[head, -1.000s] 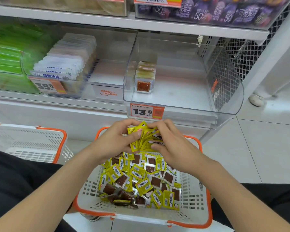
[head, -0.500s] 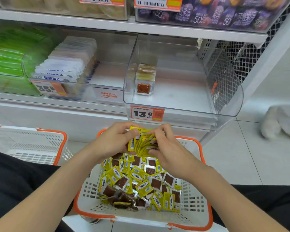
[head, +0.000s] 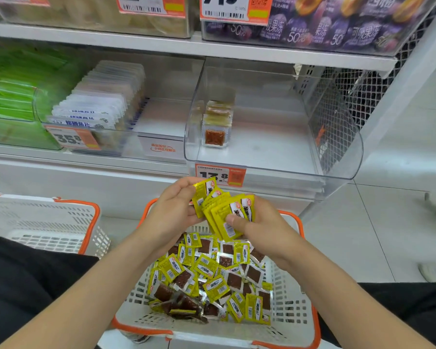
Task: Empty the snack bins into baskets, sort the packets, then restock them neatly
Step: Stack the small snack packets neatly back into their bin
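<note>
Closest to us is a white basket (head: 296, 313) with an orange rim. Inside it we see a big messy heap of loose packets (head: 212, 273). They are small and yellow, and many have a brown see-through window.

Just above the far end of that basket we see two bare hands holding a stack of yellow packets (head: 220, 210). The left hand (head: 174, 210) has its fingers curled round the left side of the stack and pinches it at the top. The right hand (head: 264, 227) grips the right side, with its thumb pressed on the front packet and its fingers tucked behind. The stack is up in the air and fanned out a little.

On the left, a bit farther off, we see a second white basket (head: 43, 222) with an orange edge. On the right is a pale tiled floor (head: 363, 235).

Farther back is the shelf. A clear bin (head: 337, 172) stands on it, right behind the hands, with a price tag (head: 219, 175) on its front. A short row of packets (head: 215, 122) stands up near the left wall of the bin.

To the left of it, another bin holds white packets (head: 98, 112) in a neat row. Farther left we see green packs (head: 8, 96), which look blurry.

On the top shelf, farthest away, are purple packs (head: 325, 28).
</note>
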Demonstrator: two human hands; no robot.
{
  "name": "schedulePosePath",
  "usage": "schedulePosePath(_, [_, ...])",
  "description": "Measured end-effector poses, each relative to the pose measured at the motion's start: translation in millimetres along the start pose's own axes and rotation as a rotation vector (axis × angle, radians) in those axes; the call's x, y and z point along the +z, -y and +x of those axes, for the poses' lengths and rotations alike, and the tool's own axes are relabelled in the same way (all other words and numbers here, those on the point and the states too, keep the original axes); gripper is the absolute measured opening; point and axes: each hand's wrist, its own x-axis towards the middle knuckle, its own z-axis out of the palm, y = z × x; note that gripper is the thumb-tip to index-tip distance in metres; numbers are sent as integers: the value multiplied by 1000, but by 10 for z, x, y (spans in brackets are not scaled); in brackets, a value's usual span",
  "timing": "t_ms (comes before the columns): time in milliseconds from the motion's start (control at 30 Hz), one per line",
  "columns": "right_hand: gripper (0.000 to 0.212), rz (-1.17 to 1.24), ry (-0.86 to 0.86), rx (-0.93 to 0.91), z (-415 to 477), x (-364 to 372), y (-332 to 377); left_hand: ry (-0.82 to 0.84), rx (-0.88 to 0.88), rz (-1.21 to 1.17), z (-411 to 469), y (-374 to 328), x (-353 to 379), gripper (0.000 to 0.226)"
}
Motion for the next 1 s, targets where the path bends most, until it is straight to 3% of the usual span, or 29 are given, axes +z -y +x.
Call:
schedulePosePath(67, [20, 313, 37, 78, -15, 16, 42, -10, 27, -74, -7, 19, 53, 30])
schedulePosePath(133, [23, 450, 66, 55, -40, 58, 88, 25, 45, -142, -45, 19, 128, 29])
schedulePosePath(200, [29, 290, 29, -53, -39, 146, 42, 51, 60, -147, -81, 52, 190, 45])
schedulePosePath(267, [50, 51, -7, -130, -44, 244, -12, 74, 96, -89, -126, 104, 229, 60])
schedulePosePath(367, [81, 7, 45, -169, -58, 339, -14, 65, 109, -23, -163, 153, 246, 62])
schedulePosePath(467, [78, 22, 149, -225, -61, 395, 2, 89, 69, 17, -206, 114, 258, 57])
schedulePosePath(600, [92, -46, 238, -201, -98, 322, 67, 60, 77, 21, -253, 58, 257, 65])
schedulePosePath(733, [58, -87, 49, -297, -138, 152, 245, 80, 208, 93, -280, -4, 329, 52])
schedulePosePath(800, [47, -144, 35, -353, -213, 160, 375, 113, 255, 140, -321, -37, 366, 51])
schedulePosePath(933, [76, -399, 203, -301, -360, -27, 551, 78, 167, 93, -266, -100, 255, 44])
schedulePosePath(1000, [98, -644, 136, -309, -373, -139, 567, 113, 88, -30, -200, -163, 186, 42])
